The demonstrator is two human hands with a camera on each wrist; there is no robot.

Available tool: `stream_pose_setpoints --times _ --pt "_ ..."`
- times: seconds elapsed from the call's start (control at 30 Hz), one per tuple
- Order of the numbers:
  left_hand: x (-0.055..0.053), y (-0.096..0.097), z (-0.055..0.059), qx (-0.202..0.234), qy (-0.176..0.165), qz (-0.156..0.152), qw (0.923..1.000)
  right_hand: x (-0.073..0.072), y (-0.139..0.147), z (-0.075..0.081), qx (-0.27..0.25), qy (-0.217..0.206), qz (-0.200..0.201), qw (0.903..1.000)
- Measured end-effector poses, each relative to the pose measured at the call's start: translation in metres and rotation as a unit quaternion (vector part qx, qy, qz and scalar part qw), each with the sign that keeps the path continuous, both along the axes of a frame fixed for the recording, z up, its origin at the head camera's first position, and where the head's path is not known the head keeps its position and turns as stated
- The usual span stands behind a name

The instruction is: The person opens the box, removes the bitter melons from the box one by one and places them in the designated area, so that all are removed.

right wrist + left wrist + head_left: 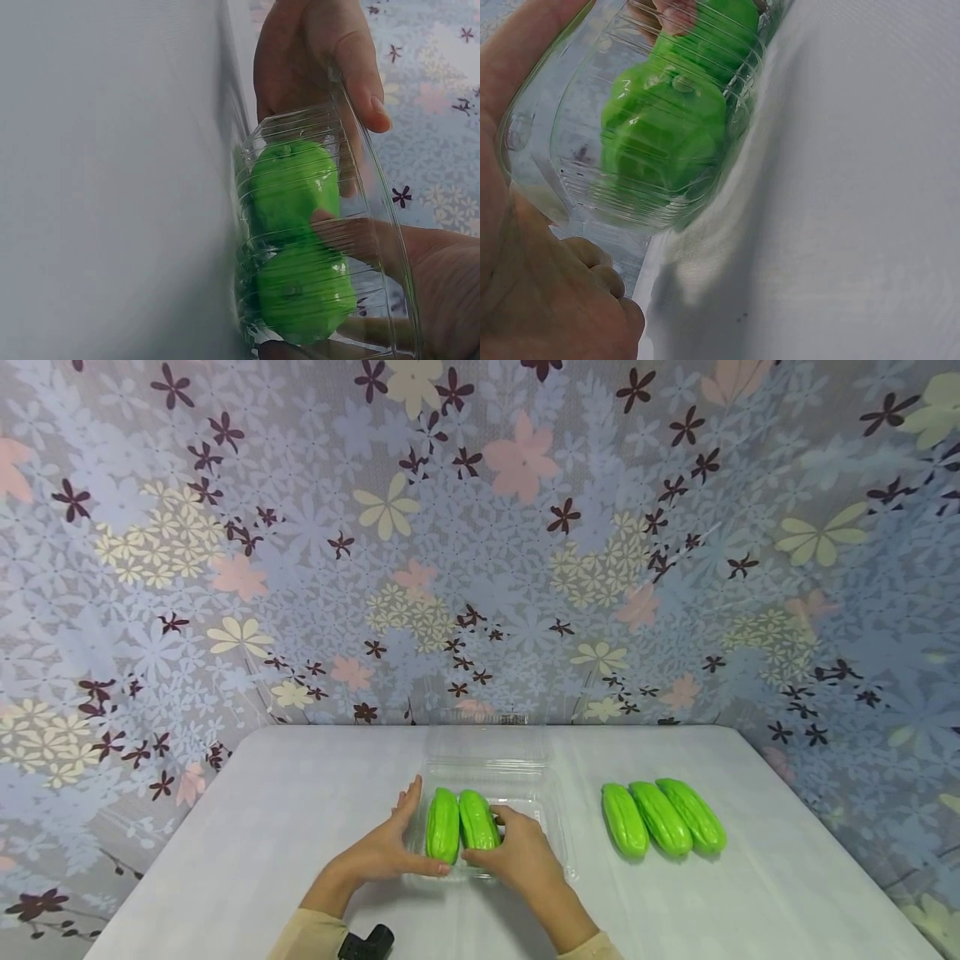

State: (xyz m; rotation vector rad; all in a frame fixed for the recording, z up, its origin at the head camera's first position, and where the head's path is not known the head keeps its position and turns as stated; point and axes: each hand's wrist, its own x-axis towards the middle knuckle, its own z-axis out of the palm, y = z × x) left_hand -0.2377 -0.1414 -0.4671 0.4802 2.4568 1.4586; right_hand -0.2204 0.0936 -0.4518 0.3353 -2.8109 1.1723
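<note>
My right hand [525, 852] grips a glossy green ridged vegetable [478, 818] inside a clear plastic container [551, 827]. Its thumb lies at the near end, and its fingers reach down the right side. Just left of that, a second green vegetable [442, 827] lies lengthwise in the container. My left hand [378, 852] holds the container's near left corner, thumb along the front rim and fingers by the left wall. In the left wrist view the ribbed plastic wall partly blurs the vegetables [664, 127]. Through the wall in the right wrist view, the right thumb [341, 232] touches a vegetable.
Three more green vegetables [660, 818] lie side by side on the white table [652, 910], right of the container. The container's clear lid [487, 739] stands open at the back, near the floral-patterned wall [480, 568].
</note>
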Motion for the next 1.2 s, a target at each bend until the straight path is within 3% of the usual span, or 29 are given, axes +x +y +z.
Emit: stream_pose_setpoints --times 1.2 --pt "-0.0014 -0.0002 -0.0015 0.004 0.000 -0.002 1.0000 0.0016 0.0000 -0.0007 -0.004 0.022 0.002 0.9997"
